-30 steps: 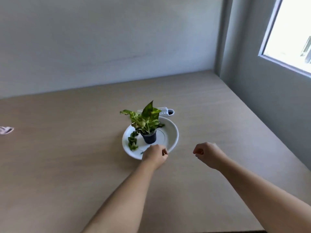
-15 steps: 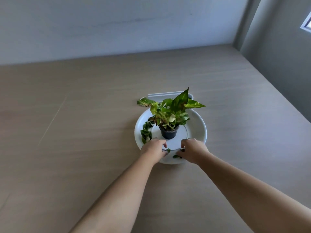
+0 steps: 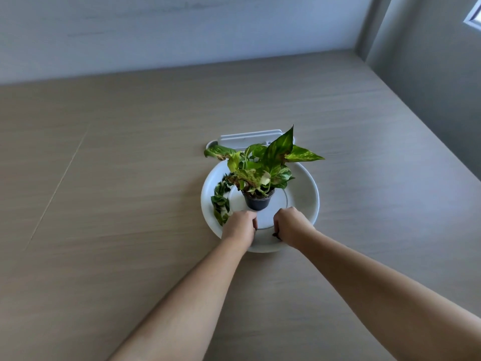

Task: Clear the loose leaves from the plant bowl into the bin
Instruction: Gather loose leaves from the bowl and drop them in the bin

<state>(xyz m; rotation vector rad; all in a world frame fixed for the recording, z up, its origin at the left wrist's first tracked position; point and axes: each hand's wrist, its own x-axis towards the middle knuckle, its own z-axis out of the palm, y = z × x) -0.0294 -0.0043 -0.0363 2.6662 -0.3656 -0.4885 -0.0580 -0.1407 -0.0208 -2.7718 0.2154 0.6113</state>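
Note:
A white plant bowl [image 3: 303, 199] sits on the wooden table with a small dark pot [image 3: 257, 201] of green and yellow leaves in its middle. Several loose leaves [image 3: 220, 201] lie along the bowl's left inner side. My left hand [image 3: 240, 226] is curled closed inside the bowl's front part, just below the pot, and whatever is in it is hidden. My right hand [image 3: 289, 226] is closed beside it, with a dark leaf scrap [image 3: 276, 235] showing under its fingers. No bin is in view.
A flat white plastic object [image 3: 247, 139] lies on the table right behind the bowl. Grey walls close off the table at the back and right. A window corner [image 3: 474, 16] shows at the top right.
The view moved closer and down onto the bowl. My right hand came from the bare table into the bowl beside the left. The thin stem seen between the hands is gone from sight.

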